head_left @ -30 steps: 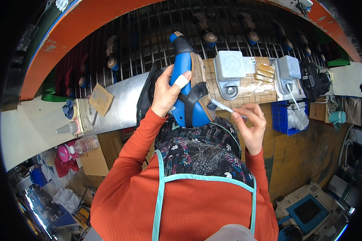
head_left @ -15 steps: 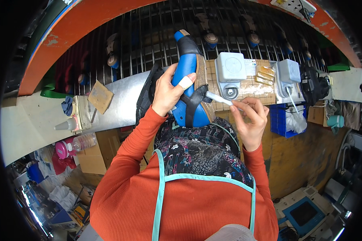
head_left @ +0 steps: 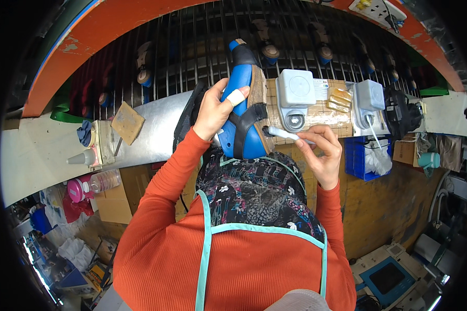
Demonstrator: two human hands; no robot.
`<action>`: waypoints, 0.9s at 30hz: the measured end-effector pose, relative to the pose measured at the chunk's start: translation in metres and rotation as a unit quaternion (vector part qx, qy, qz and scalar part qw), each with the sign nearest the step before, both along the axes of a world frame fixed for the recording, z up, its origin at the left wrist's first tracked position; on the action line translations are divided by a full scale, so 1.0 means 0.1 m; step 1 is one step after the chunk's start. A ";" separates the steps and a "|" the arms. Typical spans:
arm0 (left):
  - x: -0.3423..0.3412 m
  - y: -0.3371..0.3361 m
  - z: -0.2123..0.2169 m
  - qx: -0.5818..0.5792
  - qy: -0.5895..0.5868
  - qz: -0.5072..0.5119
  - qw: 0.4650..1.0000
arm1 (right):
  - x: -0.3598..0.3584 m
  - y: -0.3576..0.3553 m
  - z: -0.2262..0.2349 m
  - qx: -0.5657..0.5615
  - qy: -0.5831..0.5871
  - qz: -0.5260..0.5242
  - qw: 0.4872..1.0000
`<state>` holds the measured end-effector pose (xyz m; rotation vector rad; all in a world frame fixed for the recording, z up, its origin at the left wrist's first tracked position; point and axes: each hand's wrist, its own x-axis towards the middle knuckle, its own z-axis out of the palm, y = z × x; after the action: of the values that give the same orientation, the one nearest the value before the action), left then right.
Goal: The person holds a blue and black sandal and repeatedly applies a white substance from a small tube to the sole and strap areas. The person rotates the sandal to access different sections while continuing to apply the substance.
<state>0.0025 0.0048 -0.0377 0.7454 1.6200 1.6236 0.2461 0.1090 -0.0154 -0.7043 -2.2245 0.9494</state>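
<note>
My left hand (head_left: 215, 111) grips a blue shoe (head_left: 243, 103) with black straps and a tan sole edge, holding it upright in front of me; a white bandage wraps the thumb. My right hand (head_left: 324, 153) pinches a small white brush (head_left: 285, 135) whose tip touches the shoe's sole edge near the heel. Both arms wear orange ribbed sleeves, and a patterned apron with teal trim covers my chest.
A wire rack (head_left: 202, 46) behind holds several more shoes. Two white-grey boxes (head_left: 296, 93) sit on a taped cardboard pad. A metal bench (head_left: 52, 150) carries a tan sponge (head_left: 127, 122) and a white cone-tipped bottle (head_left: 83, 155). A blue bin (head_left: 366, 160) hangs at the right.
The shoe has been raised and turned more upright. My right hand has moved in so the brush tip meets the sole edge.
</note>
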 end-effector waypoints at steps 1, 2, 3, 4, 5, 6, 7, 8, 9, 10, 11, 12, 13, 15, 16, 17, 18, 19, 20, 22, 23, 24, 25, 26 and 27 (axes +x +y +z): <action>0.00 0.01 0.00 0.002 -0.017 -0.003 1.000 | 0.00 0.00 -0.01 0.003 0.002 0.003 1.000; -0.01 0.01 0.01 0.002 -0.031 -0.006 1.000 | 0.01 0.00 -0.01 0.004 0.004 0.002 1.000; -0.02 0.02 0.02 0.000 -0.046 -0.008 0.999 | 0.01 0.00 -0.01 0.005 0.006 0.002 1.000; -0.02 0.02 0.02 0.001 -0.062 -0.007 0.998 | 0.02 0.00 -0.01 0.007 0.008 0.002 1.000; -0.02 0.03 0.03 0.003 -0.086 -0.012 0.996 | 0.02 0.00 -0.01 0.005 0.013 0.001 1.000; -0.02 0.03 0.03 0.008 -0.111 -0.015 0.994 | 0.02 -0.01 -0.01 0.003 0.018 -0.001 1.000; -0.02 0.03 0.04 0.012 -0.135 -0.017 0.991 | 0.02 -0.01 -0.01 0.004 0.022 -0.002 1.000; -0.02 0.03 0.04 0.004 -0.154 -0.022 0.988 | 0.01 -0.01 -0.01 0.004 0.030 -0.001 1.000; -0.03 0.02 0.04 -0.004 -0.173 -0.027 0.984 | 0.00 -0.01 0.00 0.006 0.035 0.000 0.999; -0.03 0.02 0.03 -0.007 -0.193 -0.034 0.981 | -0.01 -0.01 0.00 0.010 0.039 0.000 0.999; -0.04 0.02 0.03 -0.018 -0.213 -0.042 0.976 | -0.02 0.00 0.01 0.009 0.046 0.003 0.999; -0.04 0.03 0.03 -0.023 -0.234 -0.053 0.970 | -0.03 0.01 0.02 0.010 0.051 0.006 0.999; -0.05 0.03 0.03 -0.026 -0.258 -0.062 0.964 | -0.05 0.02 0.03 0.012 0.056 0.009 0.998; -0.04 0.04 0.02 -0.033 -0.311 -0.080 0.946 | -0.08 0.05 0.06 0.021 0.061 0.022 0.998; -0.04 0.05 0.01 -0.050 -0.343 -0.081 0.935 | -0.10 0.07 0.08 0.025 0.064 0.029 0.997; -0.03 0.03 0.01 -0.050 -0.359 -0.101 0.927 | -0.12 0.09 0.10 0.024 0.070 0.041 0.996; -0.02 0.02 0.00 -0.041 -0.372 -0.124 0.919 | -0.14 0.11 0.11 0.022 0.077 0.053 0.995; -0.01 0.00 -0.01 -0.043 -0.389 -0.139 0.910 | -0.17 0.13 0.13 0.021 0.084 0.066 0.994; 0.00 -0.01 -0.03 -0.026 -0.411 -0.165 0.896 | -0.20 0.14 0.15 0.014 0.089 0.078 0.993; 0.01 -0.03 -0.09 -0.027 -0.427 -0.185 0.885 | -0.25 0.19 0.18 0.000 0.099 0.102 0.990; 0.01 -0.03 -0.13 -0.017 -0.434 -0.198 0.878 | -0.27 0.21 0.19 0.003 0.099 0.116 0.988; 0.01 -0.04 -0.17 -0.009 -0.449 -0.209 0.869 | -0.30 0.24 0.21 0.007 0.099 0.127 0.987; 0.01 -0.03 -0.21 -0.005 -0.478 -0.206 0.854 | -0.32 0.26 0.22 0.010 0.100 0.137 0.985; 0.00 -0.04 -0.25 -0.020 -0.452 -0.261 0.853 | -0.34 0.28 0.24 0.013 0.100 0.147 0.984; 0.00 -0.05 -0.28 -0.035 -0.424 -0.315 0.849 | -0.35 0.29 0.25 0.003 0.100 0.149 0.984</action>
<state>0.0024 -0.0003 -0.0658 0.3543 0.6759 1.1285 0.2106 0.1380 0.0093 -0.2612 -2.1854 1.1048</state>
